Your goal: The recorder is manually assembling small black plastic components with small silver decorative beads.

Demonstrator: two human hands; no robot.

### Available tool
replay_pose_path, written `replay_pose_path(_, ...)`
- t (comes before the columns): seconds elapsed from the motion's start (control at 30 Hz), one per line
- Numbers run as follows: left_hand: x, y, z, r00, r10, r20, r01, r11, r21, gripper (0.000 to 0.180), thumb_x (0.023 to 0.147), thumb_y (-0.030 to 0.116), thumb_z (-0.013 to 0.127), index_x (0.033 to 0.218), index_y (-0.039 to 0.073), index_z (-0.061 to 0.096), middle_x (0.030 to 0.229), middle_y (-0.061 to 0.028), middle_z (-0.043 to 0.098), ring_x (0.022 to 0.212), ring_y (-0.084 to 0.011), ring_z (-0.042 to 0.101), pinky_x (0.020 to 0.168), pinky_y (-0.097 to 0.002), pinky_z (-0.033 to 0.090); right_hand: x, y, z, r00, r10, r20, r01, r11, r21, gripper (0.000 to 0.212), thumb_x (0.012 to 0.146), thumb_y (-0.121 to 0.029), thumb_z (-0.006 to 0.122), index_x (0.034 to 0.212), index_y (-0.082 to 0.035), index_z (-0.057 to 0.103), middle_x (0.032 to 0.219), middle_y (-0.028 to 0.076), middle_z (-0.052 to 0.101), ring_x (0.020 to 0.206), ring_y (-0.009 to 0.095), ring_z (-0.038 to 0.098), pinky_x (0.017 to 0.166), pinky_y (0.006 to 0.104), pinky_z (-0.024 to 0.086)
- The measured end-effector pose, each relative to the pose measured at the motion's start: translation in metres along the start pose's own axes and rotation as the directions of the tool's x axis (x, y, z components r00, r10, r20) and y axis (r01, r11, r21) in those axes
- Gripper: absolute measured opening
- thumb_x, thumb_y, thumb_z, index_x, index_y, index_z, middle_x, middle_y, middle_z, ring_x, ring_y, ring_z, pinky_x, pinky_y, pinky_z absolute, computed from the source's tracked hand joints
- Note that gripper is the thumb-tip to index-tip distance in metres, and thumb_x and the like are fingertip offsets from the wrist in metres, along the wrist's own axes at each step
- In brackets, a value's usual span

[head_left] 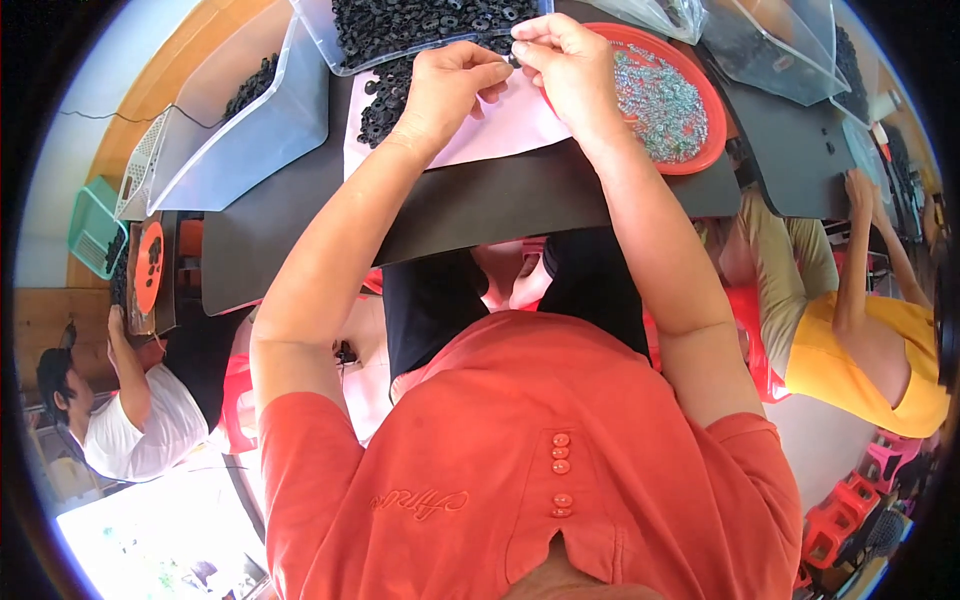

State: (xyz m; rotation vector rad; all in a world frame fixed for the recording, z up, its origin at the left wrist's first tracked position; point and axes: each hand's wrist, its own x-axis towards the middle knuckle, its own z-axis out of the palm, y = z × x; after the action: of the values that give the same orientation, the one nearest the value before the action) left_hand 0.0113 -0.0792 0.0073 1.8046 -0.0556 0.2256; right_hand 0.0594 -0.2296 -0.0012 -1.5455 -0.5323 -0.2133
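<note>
Head view: left hand [450, 85] and right hand [565, 60] pinch one small black ring [513, 60] together over the pink sheet [520, 125]. Black rings [385, 105] heaped left of the sheet remain; red tray [712, 105] right holds metal pieces.

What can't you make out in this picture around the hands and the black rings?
- Head view: the piece pinched between the left hand and right hand is too small, and covered by fingertips.
- The clear bin of black rings is cut off by the top edge.
- The small metal parts in the red tray are too fine to tell their shape.
- The pink sheet is partly hidden under both hands.
</note>
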Motion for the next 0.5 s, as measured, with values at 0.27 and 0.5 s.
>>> replay_pose_path(0.27,-0.018,0.002,-0.008,0.999,0.001,-0.042,-0.002,0.999,-0.032,0.016,0.079,0.009,0.074,0.089,-0.002,0.068,0.07,-0.0035,0.063,0.059,-0.007,0.055,0.046,-0.0213,0.042,-0.006,-0.003,0.013,0.997,-0.043,0.066,0.038,0.997,0.069,0.013,0.08,0.0,0.066,0.093,-0.001,0.068,0.074,0.006,0.067,0.066,0.009,0.061,0.059,0.0236,0.048)
replay_pose_path(0.5,-0.021,-0.004,-0.017,0.995,0.084,-0.063,-0.076,0.99,0.12,0.016,0.075,0.01,0.075,0.086,-0.001,0.068,0.066,-0.0018,0.06,0.051,-0.0049,0.05,0.042,-0.0199,0.038,-0.011,-0.011,0.02,0.993,-0.078,0.094,0.066,0.99,0.123,0.015,0.081,0.002,0.065,0.095,-0.002,0.068,0.073,0.003,0.066,0.062,0.005,0.056,0.054,0.0206,0.044)
